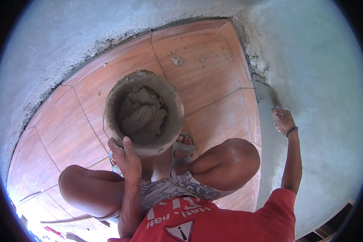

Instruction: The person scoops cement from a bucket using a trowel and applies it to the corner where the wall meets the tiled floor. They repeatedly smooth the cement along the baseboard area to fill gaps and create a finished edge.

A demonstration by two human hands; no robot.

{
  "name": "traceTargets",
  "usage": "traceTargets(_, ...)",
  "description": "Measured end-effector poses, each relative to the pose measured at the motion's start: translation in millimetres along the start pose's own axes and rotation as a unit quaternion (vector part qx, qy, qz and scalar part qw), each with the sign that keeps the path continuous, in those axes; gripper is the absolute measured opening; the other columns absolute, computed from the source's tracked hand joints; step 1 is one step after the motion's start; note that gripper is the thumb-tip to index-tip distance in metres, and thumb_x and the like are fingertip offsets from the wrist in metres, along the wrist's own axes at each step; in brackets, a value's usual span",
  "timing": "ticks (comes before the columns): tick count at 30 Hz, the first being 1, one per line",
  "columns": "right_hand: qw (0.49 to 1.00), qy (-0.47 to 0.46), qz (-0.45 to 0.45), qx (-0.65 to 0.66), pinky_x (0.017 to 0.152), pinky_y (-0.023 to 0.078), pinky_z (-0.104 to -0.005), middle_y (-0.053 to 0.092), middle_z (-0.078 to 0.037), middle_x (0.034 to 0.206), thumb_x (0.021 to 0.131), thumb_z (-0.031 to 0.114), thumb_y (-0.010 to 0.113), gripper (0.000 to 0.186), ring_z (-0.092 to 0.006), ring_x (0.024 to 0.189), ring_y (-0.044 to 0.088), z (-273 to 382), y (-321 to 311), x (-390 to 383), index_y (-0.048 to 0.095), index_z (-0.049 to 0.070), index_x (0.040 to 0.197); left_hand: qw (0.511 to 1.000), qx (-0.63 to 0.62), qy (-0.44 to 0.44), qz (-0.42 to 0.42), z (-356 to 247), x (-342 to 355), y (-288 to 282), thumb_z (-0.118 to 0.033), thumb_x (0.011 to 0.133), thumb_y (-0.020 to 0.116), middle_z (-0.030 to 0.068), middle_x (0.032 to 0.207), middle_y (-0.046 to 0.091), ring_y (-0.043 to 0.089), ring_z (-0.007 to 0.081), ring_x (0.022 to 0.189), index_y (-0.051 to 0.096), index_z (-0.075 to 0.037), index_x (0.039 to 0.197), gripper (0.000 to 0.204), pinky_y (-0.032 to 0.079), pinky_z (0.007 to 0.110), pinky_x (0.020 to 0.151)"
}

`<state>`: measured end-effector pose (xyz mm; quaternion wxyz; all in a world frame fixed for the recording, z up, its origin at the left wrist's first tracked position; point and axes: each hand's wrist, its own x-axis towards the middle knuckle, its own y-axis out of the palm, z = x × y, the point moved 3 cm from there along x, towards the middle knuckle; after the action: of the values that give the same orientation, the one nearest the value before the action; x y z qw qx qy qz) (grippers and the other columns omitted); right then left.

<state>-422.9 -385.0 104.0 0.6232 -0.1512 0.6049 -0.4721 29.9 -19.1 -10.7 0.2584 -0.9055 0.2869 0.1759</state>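
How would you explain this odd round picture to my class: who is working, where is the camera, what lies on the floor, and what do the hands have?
There is no machine here, just a person working with bare hands. The camera sits on the person's head and looks down; its fisheye lens bends straight edges. Picture left is the person's own left.

The person crouches, knees apart. The left hand is at the near side of a bucket containing a grey, mortar-like mix; its exact grip is partly hidden. The right hand grips a hand tool close to the wall; its working end is unclear. Grey crumbs lie on the reddish-brown tiled floor.
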Motion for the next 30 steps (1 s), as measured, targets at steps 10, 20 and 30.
traceTargets(10,0.998,-0.026,-0.058,0.021,0.04,0.041,-0.0283,0.055,-0.003,0.065,0.095,0.031,0.063,0.04,-0.0109,0.047,0.051,30.1,-6.9,-51.9,0.06,0.007,0.127,1.0,-0.019,0.012,-0.002,-8.0,-1.9,1.7,-0.027,0.103,0.051,0.0344,0.133,0.046,0.046,0.0407,0.125,0.029,0.016,0.14,0.061,0.032,0.044,0.108)
traceTargets(20,0.997,-0.009,-0.015,-0.075,0.04,0.044,-0.0304,0.055,-0.005,0.062,0.095,0.029,0.06,0.033,-0.0145,0.046,0.053,0.9,36.0,20.8,0.064,0.006,0.119,1.0,-0.007,0.001,-0.007,4.3,0.5,2.0,-0.031,0.103,0.05,0.0367,0.139,0.041,0.041,0.042,0.132,0.026,0.018,0.141,0.066,0.029,0.043,0.111)
traceTargets(30,0.999,-0.034,-0.039,0.0,0.042,0.043,-0.0286,0.055,-0.004,0.062,0.096,0.037,0.06,0.039,-0.0129,0.048,0.053,35.3,1.9,-6.8,0.063,0.006,0.12,1.0,0.026,-0.003,-0.016,-4.4,-2.5,5.4,-0.029,0.102,0.051,0.0363,0.139,0.041,0.041,0.0421,0.132,0.027,0.017,0.141,0.065,0.028,0.044,0.112)
